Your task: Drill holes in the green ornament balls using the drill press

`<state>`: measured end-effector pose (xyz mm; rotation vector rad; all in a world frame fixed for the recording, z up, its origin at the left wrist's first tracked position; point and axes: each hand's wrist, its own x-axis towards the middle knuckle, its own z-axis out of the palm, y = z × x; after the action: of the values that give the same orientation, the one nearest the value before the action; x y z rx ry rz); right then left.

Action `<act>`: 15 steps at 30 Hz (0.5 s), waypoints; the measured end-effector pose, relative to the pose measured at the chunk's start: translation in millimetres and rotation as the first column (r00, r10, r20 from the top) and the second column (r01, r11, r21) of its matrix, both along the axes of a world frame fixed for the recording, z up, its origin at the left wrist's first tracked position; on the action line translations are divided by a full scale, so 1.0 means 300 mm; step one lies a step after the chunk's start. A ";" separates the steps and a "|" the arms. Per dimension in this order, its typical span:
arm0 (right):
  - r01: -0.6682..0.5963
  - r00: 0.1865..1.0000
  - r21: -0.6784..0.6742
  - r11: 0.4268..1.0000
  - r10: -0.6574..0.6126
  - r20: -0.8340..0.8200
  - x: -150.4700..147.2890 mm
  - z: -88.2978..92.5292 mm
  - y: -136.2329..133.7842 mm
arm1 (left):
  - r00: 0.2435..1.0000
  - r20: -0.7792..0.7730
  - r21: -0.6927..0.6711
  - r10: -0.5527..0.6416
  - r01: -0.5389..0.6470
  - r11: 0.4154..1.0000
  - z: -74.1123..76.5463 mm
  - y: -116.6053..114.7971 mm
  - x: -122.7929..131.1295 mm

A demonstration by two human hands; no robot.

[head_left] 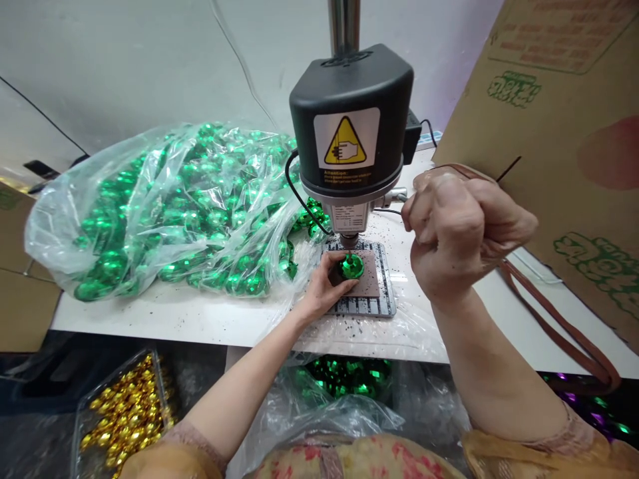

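Observation:
Under the black bench drill press [304, 106], a shiny green faceted ball [353, 267] sits on a small brown board [370, 285]. My left hand [324, 287] pinches that ball between thumb and fingers from its left side. The drill's tip reaches down to the top of the ball; whether it has gone in, I cannot tell. Raised at the right of the drill head, my right hand [454, 226] is closed in a fist around the feed lever [397, 195]. Most of the lever is hidden inside the fist. The slotted metal base [389, 307] lies below the board.
A big clear bag of green balls [190, 206] fills the table's left side. Cardboard boxes [564, 173] stand at the right, near a brown strap [559, 316]. Dark shavings dot the white tabletop [200, 322]. Below are gold balls [132, 412] in a clear tray and more green balls [344, 376].

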<state>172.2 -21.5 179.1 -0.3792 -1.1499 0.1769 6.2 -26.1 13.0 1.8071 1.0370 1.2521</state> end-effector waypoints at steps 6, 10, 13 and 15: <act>-0.005 1.000 -0.014 1.000 0.005 0.014 0.003 -0.011 -0.003 | 1.000 0.024 -0.038 0.016 -0.016 0.999 0.009 -0.002 0.007; 0.005 1.000 0.008 1.000 -0.005 -0.004 -0.002 -0.018 -0.001 | 0.998 0.058 -0.051 0.023 -0.020 0.998 0.012 -0.004 0.014; 0.019 1.000 0.040 0.999 -0.019 -0.023 -0.007 -0.020 0.007 | 0.998 0.064 -0.057 0.021 -0.017 0.998 0.013 -0.004 0.015; 0.028 0.999 0.050 0.998 -0.026 -0.034 -0.009 -0.023 0.014 | 0.998 0.058 -0.059 0.021 -0.018 0.998 0.014 -0.004 0.014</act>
<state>169.4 -17.4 172.4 -0.3462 -1.1137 0.1300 10.5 -27.3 17.1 1.7096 1.0502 1.2664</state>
